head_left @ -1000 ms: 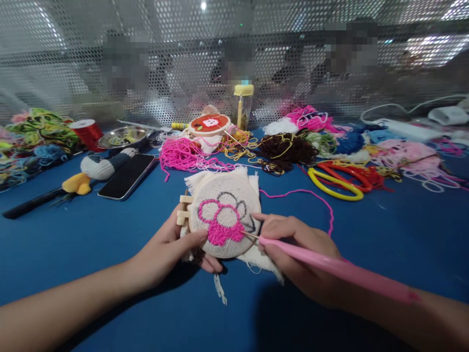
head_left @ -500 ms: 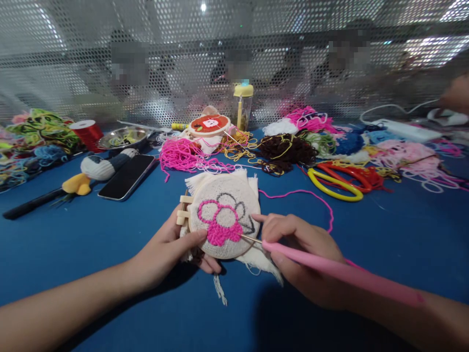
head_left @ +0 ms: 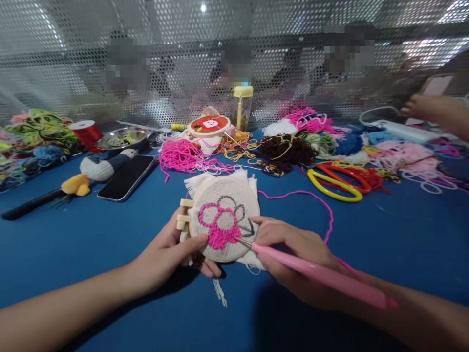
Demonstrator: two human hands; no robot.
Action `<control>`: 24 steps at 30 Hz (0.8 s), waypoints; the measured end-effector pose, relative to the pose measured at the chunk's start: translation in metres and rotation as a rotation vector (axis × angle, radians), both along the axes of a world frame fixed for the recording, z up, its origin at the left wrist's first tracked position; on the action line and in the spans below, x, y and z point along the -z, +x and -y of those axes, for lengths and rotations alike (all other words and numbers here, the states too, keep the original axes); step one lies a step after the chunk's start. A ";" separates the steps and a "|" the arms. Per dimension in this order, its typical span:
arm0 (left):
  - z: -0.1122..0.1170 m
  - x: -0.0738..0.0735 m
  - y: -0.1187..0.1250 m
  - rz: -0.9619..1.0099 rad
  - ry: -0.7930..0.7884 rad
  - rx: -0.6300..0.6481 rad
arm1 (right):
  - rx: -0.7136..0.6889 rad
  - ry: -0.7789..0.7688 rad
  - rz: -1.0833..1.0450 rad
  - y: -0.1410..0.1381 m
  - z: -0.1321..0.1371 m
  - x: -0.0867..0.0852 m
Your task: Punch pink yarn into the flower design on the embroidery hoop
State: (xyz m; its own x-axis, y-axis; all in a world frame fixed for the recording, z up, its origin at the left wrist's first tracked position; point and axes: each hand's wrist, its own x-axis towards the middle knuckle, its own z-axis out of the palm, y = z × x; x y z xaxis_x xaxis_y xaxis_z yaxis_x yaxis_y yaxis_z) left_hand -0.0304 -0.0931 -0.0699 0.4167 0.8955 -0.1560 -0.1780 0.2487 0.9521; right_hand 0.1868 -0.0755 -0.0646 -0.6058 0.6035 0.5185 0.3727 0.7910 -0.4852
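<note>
My left hand (head_left: 183,252) grips the left side of an embroidery hoop (head_left: 247,195), thumb on the cloth and fingers underneath. Stretched in it is cream cloth with a drawn flower, partly covered by bright pink loops (head_left: 222,237). My right hand (head_left: 293,254) is closed around a pink punch needle (head_left: 315,276). The needle's metal tip meets the cloth at the right edge of the pink stitching; how deep it goes cannot be seen. A strand of pink yarn (head_left: 311,191) curves over the blue table to the right of the hoop.
A phone (head_left: 126,178) and a plush-topped black stick (head_left: 32,203) lie left. Behind the hoop are pink yarn (head_left: 179,156), a second hoop (head_left: 208,124) and a bottle (head_left: 243,107). Yellow-handled scissors (head_left: 335,186) lie right. Another person's hand (head_left: 421,108) holds a phone (head_left: 437,85) at far right.
My right hand and the punch needle have shifted slightly left and down, the tip moving a little along the pink stitching. At far right, another person's hand with a phone has come into view.
</note>
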 end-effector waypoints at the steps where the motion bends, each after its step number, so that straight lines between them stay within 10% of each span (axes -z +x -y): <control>1: 0.001 0.000 0.000 0.003 0.007 0.003 | -0.005 0.027 0.003 -0.001 0.000 -0.001; 9: 0.008 -0.002 0.001 -0.063 0.079 0.017 | -0.154 0.149 0.039 -0.002 0.000 0.006; 24: 0.014 -0.004 0.001 -0.100 0.109 0.095 | 0.007 0.369 0.133 -0.012 0.002 0.008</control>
